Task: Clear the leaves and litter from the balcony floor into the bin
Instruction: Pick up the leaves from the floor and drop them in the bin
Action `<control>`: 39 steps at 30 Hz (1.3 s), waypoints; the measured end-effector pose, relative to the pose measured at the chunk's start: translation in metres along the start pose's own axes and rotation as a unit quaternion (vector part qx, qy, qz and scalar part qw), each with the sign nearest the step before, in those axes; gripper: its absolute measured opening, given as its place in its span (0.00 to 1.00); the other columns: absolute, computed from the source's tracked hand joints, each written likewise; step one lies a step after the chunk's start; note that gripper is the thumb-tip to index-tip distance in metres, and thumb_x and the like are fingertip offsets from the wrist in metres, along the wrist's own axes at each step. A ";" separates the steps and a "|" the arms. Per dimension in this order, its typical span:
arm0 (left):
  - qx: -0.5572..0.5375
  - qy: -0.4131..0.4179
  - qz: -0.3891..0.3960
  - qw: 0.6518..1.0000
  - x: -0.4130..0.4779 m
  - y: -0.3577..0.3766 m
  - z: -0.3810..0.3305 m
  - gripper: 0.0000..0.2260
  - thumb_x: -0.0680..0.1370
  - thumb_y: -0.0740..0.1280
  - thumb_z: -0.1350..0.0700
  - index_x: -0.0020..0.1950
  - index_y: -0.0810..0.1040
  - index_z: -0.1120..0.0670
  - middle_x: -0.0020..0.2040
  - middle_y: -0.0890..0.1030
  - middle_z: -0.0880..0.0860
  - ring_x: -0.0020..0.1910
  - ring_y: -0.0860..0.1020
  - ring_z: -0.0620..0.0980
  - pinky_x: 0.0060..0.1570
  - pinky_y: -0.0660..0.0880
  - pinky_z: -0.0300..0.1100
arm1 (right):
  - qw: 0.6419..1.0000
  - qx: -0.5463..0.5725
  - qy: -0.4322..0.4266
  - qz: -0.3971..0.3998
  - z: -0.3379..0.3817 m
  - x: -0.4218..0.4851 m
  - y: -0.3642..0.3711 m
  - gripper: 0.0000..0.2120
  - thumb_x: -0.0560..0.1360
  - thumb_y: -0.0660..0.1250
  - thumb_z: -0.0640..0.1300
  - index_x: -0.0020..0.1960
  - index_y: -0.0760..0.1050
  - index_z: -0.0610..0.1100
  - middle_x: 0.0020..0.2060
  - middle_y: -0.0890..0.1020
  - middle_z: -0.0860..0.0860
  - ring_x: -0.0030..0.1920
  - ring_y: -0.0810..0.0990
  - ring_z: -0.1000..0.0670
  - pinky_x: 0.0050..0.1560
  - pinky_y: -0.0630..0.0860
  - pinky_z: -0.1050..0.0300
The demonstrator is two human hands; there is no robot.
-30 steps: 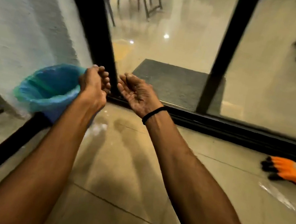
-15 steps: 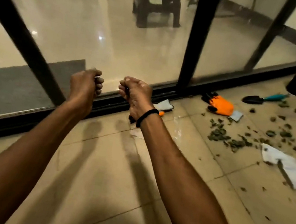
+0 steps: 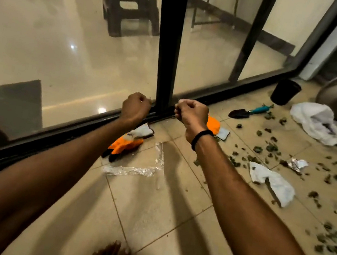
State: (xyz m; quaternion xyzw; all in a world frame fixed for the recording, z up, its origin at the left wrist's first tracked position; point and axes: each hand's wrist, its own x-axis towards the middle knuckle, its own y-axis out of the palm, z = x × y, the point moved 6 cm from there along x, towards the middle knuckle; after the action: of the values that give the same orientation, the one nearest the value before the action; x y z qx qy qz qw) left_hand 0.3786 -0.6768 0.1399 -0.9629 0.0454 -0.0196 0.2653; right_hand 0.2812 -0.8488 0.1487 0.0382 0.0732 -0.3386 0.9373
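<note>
Head view: both the left hand (image 3: pixel 136 108) and right hand (image 3: pixel 191 114) are held clenched and seemingly empty, while leaves (image 3: pixel 270 146) and crumpled paper (image 3: pixel 271 181) lie scattered toward the floor's right edge, so gathering is judged next.

Floor tiles (image 3: pixel 150 208): pale beige, thin dark grout lines. Leaves (image 3: pixel 270 148): dull dark green, scattered. Glove (image 3: pixel 124 143): bright orange, black fingertips, grey-white cuff. Second glove (image 3: pixel 213 124): same orange. Trowel (image 3: pixel 247 112): black blade, teal handle. Pot (image 3: pixel 284 91): black. Plastic bag (image 3: pixel 316 122): white. Crumpled paper (image 3: pixel 271 183): white. Plastic wrap (image 3: pixel 134 169): clear, glinting. Door frame (image 3: pixel 170 39): black. Wristband (image 3: pixel 201 138): black.
</note>
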 end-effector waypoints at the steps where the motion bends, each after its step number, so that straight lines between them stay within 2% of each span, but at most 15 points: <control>1: 0.022 0.011 0.004 1.000 0.006 0.016 -0.002 0.13 0.81 0.64 0.52 0.55 0.83 0.59 0.54 0.84 0.59 0.56 0.80 0.59 0.55 0.75 0.47 | 0.999 -0.032 -0.012 -0.011 0.001 0.012 -0.008 0.08 0.77 0.68 0.42 0.40 0.79 0.46 0.36 0.84 0.48 0.38 0.83 0.51 0.41 0.82 0.52; 3: 0.051 0.027 0.031 0.998 0.019 0.052 0.003 0.12 0.81 0.65 0.54 0.56 0.82 0.59 0.55 0.84 0.59 0.57 0.80 0.59 0.55 0.75 0.47 | 0.994 -0.102 -0.026 -0.034 0.001 0.034 -0.024 0.09 0.76 0.69 0.48 0.38 0.81 0.47 0.35 0.85 0.51 0.39 0.85 0.50 0.37 0.81 0.52; 5: 0.065 0.025 0.058 0.996 0.029 0.087 0.015 0.09 0.80 0.65 0.55 0.54 0.83 0.57 0.53 0.84 0.57 0.55 0.81 0.57 0.56 0.77 0.48 | 0.988 -0.137 -0.023 -0.060 -0.008 0.053 -0.032 0.09 0.74 0.70 0.51 0.38 0.81 0.49 0.35 0.85 0.53 0.41 0.85 0.50 0.41 0.83 0.47; 8: 0.106 0.019 0.086 0.990 0.036 0.124 0.039 0.07 0.79 0.67 0.56 0.56 0.81 0.54 0.55 0.83 0.56 0.56 0.80 0.56 0.56 0.78 0.48 | 0.983 -0.162 -0.012 -0.081 -0.034 0.073 -0.034 0.07 0.73 0.71 0.50 0.39 0.82 0.48 0.36 0.85 0.52 0.42 0.85 0.48 0.45 0.83 0.42; 11: 0.159 0.034 0.112 0.980 0.052 0.145 0.059 0.12 0.80 0.67 0.58 0.63 0.78 0.56 0.61 0.80 0.57 0.60 0.78 0.56 0.57 0.75 0.47 | 0.973 -0.212 -0.019 -0.089 -0.066 0.089 -0.033 0.06 0.74 0.71 0.45 0.41 0.84 0.44 0.36 0.84 0.48 0.43 0.84 0.43 0.46 0.81 0.42; 15: 0.230 0.074 0.137 0.961 0.084 0.161 0.085 0.16 0.80 0.64 0.61 0.68 0.75 0.56 0.65 0.78 0.59 0.63 0.76 0.58 0.61 0.74 0.51 | 0.941 -0.332 -0.035 -0.054 -0.107 0.104 -0.028 0.11 0.76 0.69 0.41 0.57 0.82 0.40 0.53 0.85 0.44 0.55 0.81 0.44 0.55 0.75 0.53; 18: 0.243 0.110 0.144 0.953 0.089 0.174 0.091 0.17 0.81 0.63 0.61 0.70 0.74 0.56 0.66 0.76 0.58 0.63 0.76 0.57 0.61 0.74 0.49 | 0.919 -0.391 -0.043 0.002 -0.143 0.116 -0.017 0.18 0.79 0.65 0.39 0.68 0.74 0.38 0.64 0.77 0.40 0.65 0.75 0.41 0.62 0.70 0.62; 19: 0.237 0.122 0.142 0.953 0.089 0.179 0.091 0.17 0.82 0.62 0.61 0.70 0.73 0.56 0.66 0.76 0.59 0.62 0.76 0.56 0.60 0.74 0.47 | 0.908 -0.415 -0.045 0.027 -0.154 0.121 -0.012 0.20 0.80 0.63 0.38 0.71 0.70 0.39 0.67 0.73 0.40 0.67 0.71 0.40 0.63 0.69 0.64; 21: 0.217 0.146 0.135 0.956 0.087 0.192 0.087 0.17 0.81 0.62 0.62 0.70 0.74 0.57 0.65 0.77 0.59 0.61 0.77 0.56 0.56 0.72 0.42 | 0.861 -0.501 -0.052 0.073 -0.174 0.129 -0.006 0.23 0.80 0.59 0.36 0.74 0.64 0.42 0.72 0.64 0.40 0.71 0.65 0.38 0.68 0.66 0.53; 24: 0.171 0.139 0.111 0.969 0.084 0.207 0.076 0.17 0.80 0.62 0.62 0.68 0.75 0.58 0.63 0.78 0.59 0.61 0.76 0.55 0.58 0.69 0.40 | 0.808 -0.577 -0.082 0.082 -0.183 0.131 0.000 0.14 0.79 0.58 0.36 0.63 0.74 0.40 0.62 0.73 0.39 0.63 0.71 0.39 0.59 0.70 0.48; 28: 0.145 0.146 0.107 0.973 0.076 0.232 0.061 0.14 0.79 0.62 0.63 0.64 0.77 0.58 0.60 0.79 0.57 0.61 0.76 0.55 0.60 0.73 0.48 | 0.856 -0.508 -0.094 -0.013 -0.180 0.127 -0.017 0.08 0.74 0.61 0.33 0.43 0.77 0.41 0.44 0.76 0.41 0.49 0.75 0.39 0.43 0.69 0.49; 31: 0.127 0.181 0.120 0.968 0.064 0.248 0.055 0.12 0.80 0.62 0.61 0.63 0.77 0.57 0.57 0.79 0.56 0.57 0.76 0.53 0.54 0.70 0.43 | 0.885 -0.435 -0.102 -0.129 -0.161 0.124 -0.058 0.11 0.77 0.61 0.36 0.52 0.81 0.40 0.49 0.80 0.42 0.52 0.77 0.42 0.53 0.73 0.49; 34: 0.110 0.225 0.157 0.955 0.038 0.264 0.049 0.10 0.80 0.63 0.59 0.61 0.77 0.56 0.55 0.79 0.55 0.55 0.75 0.52 0.54 0.71 0.44 | 0.871 -0.440 -0.076 -0.204 -0.143 0.133 -0.106 0.14 0.79 0.61 0.36 0.61 0.80 0.41 0.53 0.80 0.42 0.55 0.76 0.44 0.57 0.70 0.54; 36: 0.112 0.250 0.186 0.943 0.023 0.278 0.046 0.12 0.80 0.63 0.60 0.63 0.77 0.57 0.58 0.79 0.56 0.57 0.75 0.54 0.58 0.72 0.48 | 0.856 -0.479 -0.050 -0.191 -0.143 0.148 -0.127 0.16 0.79 0.61 0.35 0.65 0.78 0.42 0.56 0.79 0.41 0.57 0.76 0.43 0.59 0.70 0.54; 39: 0.162 0.250 0.244 0.923 0.012 0.298 0.048 0.19 0.78 0.62 0.63 0.69 0.76 0.57 0.65 0.77 0.57 0.64 0.72 0.55 0.65 0.70 0.49 | 0.853 -0.512 -0.009 -0.098 -0.163 0.173 -0.135 0.20 0.78 0.61 0.35 0.69 0.74 0.43 0.62 0.75 0.38 0.61 0.75 0.38 0.64 0.72 0.49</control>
State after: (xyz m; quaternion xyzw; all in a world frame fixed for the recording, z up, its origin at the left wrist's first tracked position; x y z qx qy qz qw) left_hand 0.3702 -0.9079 -0.0537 -0.8296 0.3398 -0.2016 0.3946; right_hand 0.3079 -1.0418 -0.0430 -0.4575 0.2313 -0.3438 0.7868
